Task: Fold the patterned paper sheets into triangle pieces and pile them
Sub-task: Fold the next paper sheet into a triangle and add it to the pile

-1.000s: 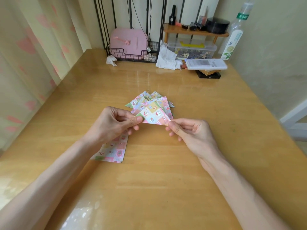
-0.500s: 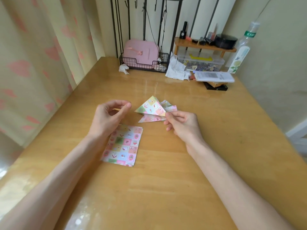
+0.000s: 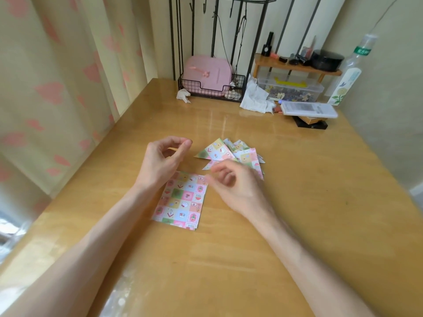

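While both hands are held just above the wooden surface (image 3: 309, 202), nothing is gripped by either of them. The left hand (image 3: 163, 163) is raised over the far left corner of the stack of patterned paper sheets (image 3: 180, 202), its fingers loosely curled and the thumb and forefinger brought close together with nothing between them. The right hand (image 3: 238, 188) is blurred. Its fingers are seen loosely curled and empty, with the fingertips set near the far right corner of the stack, though whether that corner is touched cannot be told. The stack is laid flat between the two forearms, its checked print of pink, green, blue and yellow squares turned upward. The pile of folded triangle pieces (image 3: 242, 154) is found just beyond the right hand and near the stack. The pieces are overlapped and fanned, and the near edge is partly hidden by the hand. Along the far edge a black wire basket (image 3: 190, 88) with a pink case (image 3: 207, 73) in it, a crumpled tissue (image 3: 183, 96) beside it, a clear plastic box (image 3: 290, 88) under a small wooden shelf (image 3: 295, 67) and a spray bottle (image 3: 346, 76) are seen
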